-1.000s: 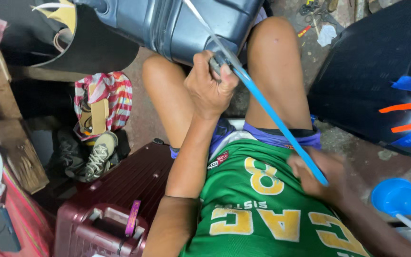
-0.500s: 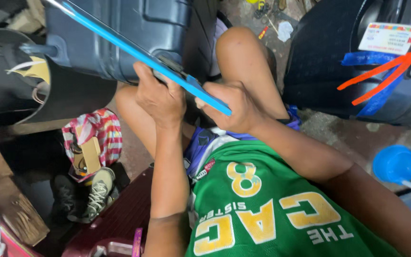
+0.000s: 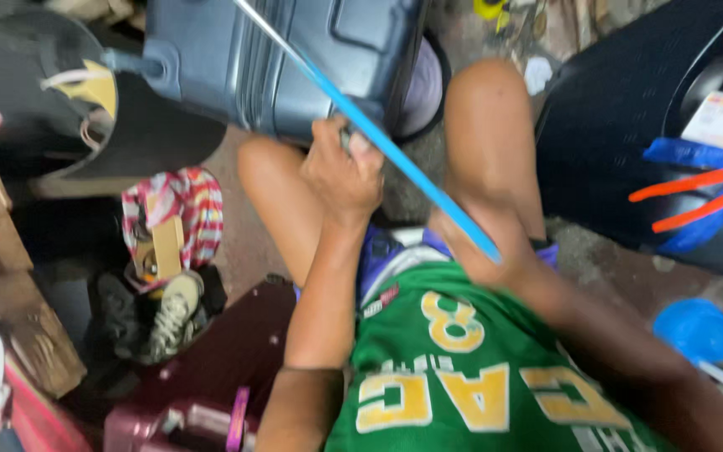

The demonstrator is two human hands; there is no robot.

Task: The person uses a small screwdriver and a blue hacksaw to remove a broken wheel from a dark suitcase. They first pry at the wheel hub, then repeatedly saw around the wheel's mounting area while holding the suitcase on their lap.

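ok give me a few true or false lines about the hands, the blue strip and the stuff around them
1. The left hand is at the lower edge of the grey-blue suitcase. True.
2. The right hand holds the lower end of the blue strip. True.
3. The blue strip is coiled up on the floor. False: it runs straight and slanted, from the top of the view down to the right hand.
4. A maroon suitcase lies beside the left arm. True.
5. The round blue lid sits on the grey-blue suitcase. False: it lies on the floor at the right.
6. The left hand rests on the sneaker. False: the sneaker lies apart from it, low at the left.
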